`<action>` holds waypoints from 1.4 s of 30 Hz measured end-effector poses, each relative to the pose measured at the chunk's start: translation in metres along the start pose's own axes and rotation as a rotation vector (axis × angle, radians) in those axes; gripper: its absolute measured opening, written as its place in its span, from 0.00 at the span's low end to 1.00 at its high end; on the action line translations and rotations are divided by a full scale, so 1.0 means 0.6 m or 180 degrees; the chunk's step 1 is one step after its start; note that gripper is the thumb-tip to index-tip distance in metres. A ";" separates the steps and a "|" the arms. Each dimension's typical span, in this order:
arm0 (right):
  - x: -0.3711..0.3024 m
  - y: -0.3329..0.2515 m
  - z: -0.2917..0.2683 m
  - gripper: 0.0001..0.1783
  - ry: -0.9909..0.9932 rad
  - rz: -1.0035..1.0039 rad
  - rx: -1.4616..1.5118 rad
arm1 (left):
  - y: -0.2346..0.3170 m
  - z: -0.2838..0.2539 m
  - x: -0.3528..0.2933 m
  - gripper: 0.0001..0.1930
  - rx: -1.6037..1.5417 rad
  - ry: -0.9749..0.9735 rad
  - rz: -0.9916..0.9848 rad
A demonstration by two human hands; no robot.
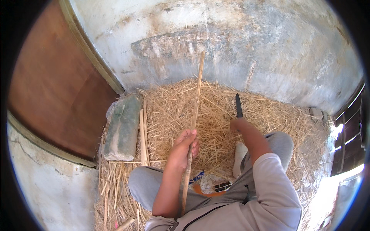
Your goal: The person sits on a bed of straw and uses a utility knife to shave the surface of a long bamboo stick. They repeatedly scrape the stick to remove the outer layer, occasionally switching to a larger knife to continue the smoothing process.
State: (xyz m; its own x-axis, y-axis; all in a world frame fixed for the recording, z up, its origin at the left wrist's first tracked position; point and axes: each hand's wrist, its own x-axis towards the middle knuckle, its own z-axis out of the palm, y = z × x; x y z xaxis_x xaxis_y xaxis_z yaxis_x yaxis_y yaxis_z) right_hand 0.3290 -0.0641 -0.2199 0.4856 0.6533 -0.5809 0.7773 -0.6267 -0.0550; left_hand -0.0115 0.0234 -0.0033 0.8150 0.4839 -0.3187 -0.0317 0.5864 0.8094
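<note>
Far left: brown panel (58,73) set in a pale wooden frame (88,46), next to a stained, whitewashed wall (269,50) running across the back. Then a greenish-grey slab (122,129), long side roughly away from the body, lying on loose straw (285,115). Just right of it, a few thin split sticks (143,134), lengthwise along its edge. Below, a bent knee in grey trousers (144,183); seated pose, legs folded. Near the middle, left hand (185,146) with grip closed around a long pale stick (197,100), thumb up along it; held aslant, upper end in front of the wall in view, lower end down by the lap. Can't tell if touching the wall. Between the legs, clear plastic (209,182) with a blue-and-white scrap (197,176), a black item (221,187) and a curved orange piece (212,194) close by; kinds unclear. Further right, right hand (239,124), slightly blurred, grip closed on a knife (239,104); dark blade pointing away from the body, over straw, well apart from the stick; handle hidden. Under that forearm, a whitish foot covering (239,158). Far right: grey block (316,113) by the wall, then dark slats (348,123) with bright gaps.
</note>
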 end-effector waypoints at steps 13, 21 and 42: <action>-0.304 -0.029 -0.389 0.29 0.2054 -0.0542 0.0269 | 0.004 0.051 0.031 0.16 0.0864 0.0314 0.0206; -0.293 -0.119 -0.292 0.26 0.2109 -0.1929 0.2056 | -0.012 0.031 0.039 0.18 0.1116 0.0143 0.0524; -0.363 -0.172 -0.266 0.21 0.2115 -0.1895 0.0885 | -0.003 0.044 0.021 0.21 0.0964 0.0032 0.0537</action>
State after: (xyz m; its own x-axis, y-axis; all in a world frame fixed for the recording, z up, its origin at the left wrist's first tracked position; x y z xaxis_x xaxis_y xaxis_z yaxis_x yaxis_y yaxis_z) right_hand 0.2069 -0.0740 0.0419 0.2338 0.9546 0.1844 0.8898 -0.1336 -0.4364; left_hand 0.0139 0.0112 0.0041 0.8071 0.5649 -0.1716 0.0089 0.2789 0.9603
